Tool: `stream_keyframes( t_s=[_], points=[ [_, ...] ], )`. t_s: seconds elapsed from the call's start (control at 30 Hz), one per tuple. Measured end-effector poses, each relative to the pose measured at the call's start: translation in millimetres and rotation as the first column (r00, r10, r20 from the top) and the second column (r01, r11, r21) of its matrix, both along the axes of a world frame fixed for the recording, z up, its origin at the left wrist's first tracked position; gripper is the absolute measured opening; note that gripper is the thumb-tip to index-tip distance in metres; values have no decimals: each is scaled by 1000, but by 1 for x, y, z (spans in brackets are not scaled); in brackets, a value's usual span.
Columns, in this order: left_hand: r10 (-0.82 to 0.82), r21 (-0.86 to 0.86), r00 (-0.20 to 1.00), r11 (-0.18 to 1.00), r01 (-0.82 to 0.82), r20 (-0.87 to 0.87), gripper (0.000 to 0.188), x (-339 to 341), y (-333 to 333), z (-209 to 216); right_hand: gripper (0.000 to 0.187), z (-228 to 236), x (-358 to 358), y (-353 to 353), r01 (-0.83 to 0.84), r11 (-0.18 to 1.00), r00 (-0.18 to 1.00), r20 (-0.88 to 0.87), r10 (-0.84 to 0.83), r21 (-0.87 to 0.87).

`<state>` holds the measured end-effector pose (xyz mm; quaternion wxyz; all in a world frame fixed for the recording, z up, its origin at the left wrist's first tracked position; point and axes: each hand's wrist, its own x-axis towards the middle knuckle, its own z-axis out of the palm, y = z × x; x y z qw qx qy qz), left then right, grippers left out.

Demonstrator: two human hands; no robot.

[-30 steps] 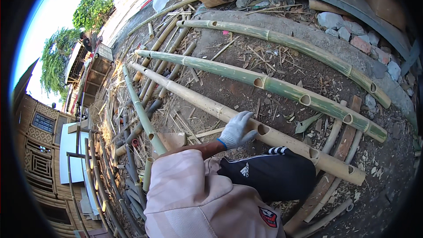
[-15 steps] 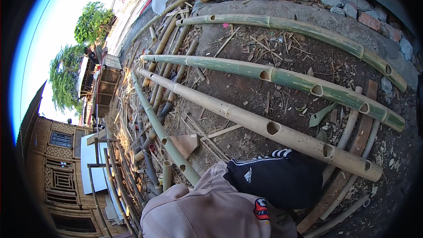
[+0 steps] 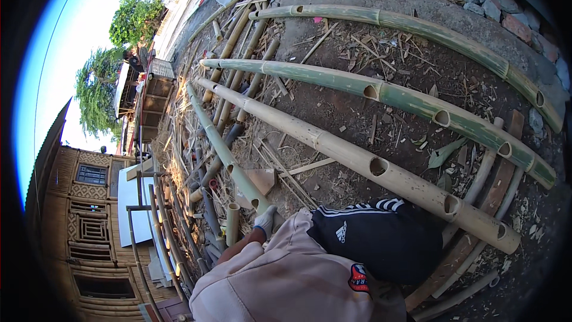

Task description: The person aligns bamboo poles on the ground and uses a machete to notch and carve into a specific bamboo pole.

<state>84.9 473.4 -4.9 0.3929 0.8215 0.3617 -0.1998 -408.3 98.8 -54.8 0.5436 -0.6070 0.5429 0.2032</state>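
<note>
At the fingers of the gloved left hand (image 3: 266, 220), their closure impossible to tell, lies a green pole (image 3: 221, 153), the hand's shift leaving the pale pole (image 3: 348, 152), rightward, unheld.

The 1 view, a wide fisheye from the wearer's head, looks steeply down, with the shirt (image 3: 280, 286) and dark trouser leg (image 3: 375, 241) close below. Farther out it takes in bamboo poles (image 3: 325, 141) on the ground (image 3: 333, 107), and a house (image 3: 65, 226) toward its left rim.

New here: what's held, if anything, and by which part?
Can't tell: left hand is beside a hole in the leftmost long green pole, grip hidden; right hand unseen.
</note>
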Motion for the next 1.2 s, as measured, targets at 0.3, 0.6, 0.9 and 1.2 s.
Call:
stream_keyframes(
  t_s=[0.3, 0.6, 0.9, 1.2],
  points=[
    [323, -951, 913, 262, 166, 248, 50, 205, -307, 167, 49, 25, -25, -54, -429, 899, 900, 124, 418, 86],
    [169, -986, 982, 154, 57, 83, 57, 68, -419, 94, 41, 196, 202, -215, 391, 795, 757, 653, 7, -463],
    [-661, -955, 725, 295, 11, -196, 57, -25, -358, 56, 50, 109, 356, -157, -151, 845, 614, 621, 487, -514],
    [-582, -843, 758, 532, 80, -295, 123, 85, -216, 1, 45, 40, 237, -130, 127, 989, 729, 683, -43, -74]
  ],
)
